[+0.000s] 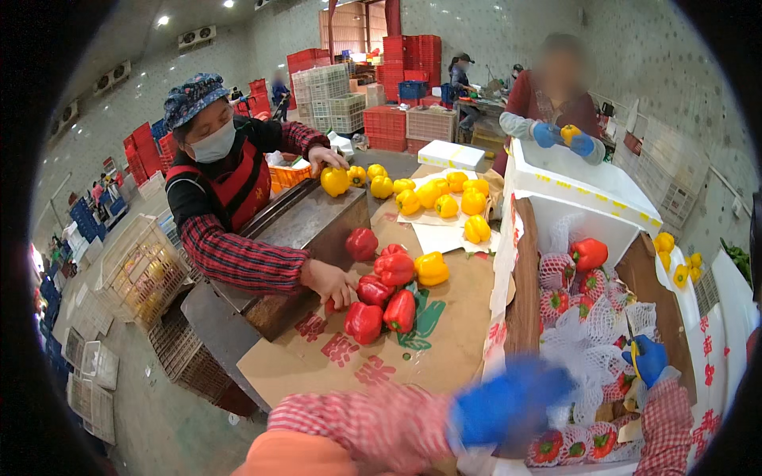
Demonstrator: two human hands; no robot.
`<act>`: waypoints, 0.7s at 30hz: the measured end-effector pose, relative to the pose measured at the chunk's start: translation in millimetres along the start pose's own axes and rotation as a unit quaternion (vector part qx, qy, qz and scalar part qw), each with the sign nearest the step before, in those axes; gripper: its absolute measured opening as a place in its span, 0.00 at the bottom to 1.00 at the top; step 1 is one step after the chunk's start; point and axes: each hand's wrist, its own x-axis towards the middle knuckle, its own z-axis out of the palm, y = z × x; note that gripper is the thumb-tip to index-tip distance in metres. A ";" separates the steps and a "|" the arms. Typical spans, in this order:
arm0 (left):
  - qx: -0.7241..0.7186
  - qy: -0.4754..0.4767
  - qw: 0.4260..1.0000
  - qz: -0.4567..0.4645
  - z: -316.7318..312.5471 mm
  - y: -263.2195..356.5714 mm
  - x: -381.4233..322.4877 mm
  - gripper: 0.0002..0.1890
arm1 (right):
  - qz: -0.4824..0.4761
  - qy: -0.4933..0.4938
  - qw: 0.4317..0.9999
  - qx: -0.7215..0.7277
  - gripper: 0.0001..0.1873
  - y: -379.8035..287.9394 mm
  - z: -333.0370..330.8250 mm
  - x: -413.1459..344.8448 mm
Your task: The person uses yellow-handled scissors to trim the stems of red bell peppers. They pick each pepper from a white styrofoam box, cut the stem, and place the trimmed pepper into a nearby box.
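My left hand, in a blue glove and blurred by motion, hangs over the near left edge of a packing box with wood-patterned sides; whether it holds anything cannot be told. Inside the box, at its right side, my right hand, also blue-gloved, grips the yellow handle of what looks like small scissors. Around it lie white foam net sleeves and red bell peppers, several of them sleeved. One bare red bell pepper rests at the box's far end. Left of the box, red bell peppers sit on brown cardboard.
Across the cardboard, a masked co-worker touches a yellow and a red pepper. Yellow bell peppers lie farther back. Another person stands behind a white foam box, holding a yellow pepper. Plastic crates stand on the left.
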 end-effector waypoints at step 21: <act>-0.007 -0.295 0.954 0.055 -53.6 77.2 -82.4 0.26 | -0.019 0.008 0.992 -0.127 0.18 -56.6 -27.6 -59.2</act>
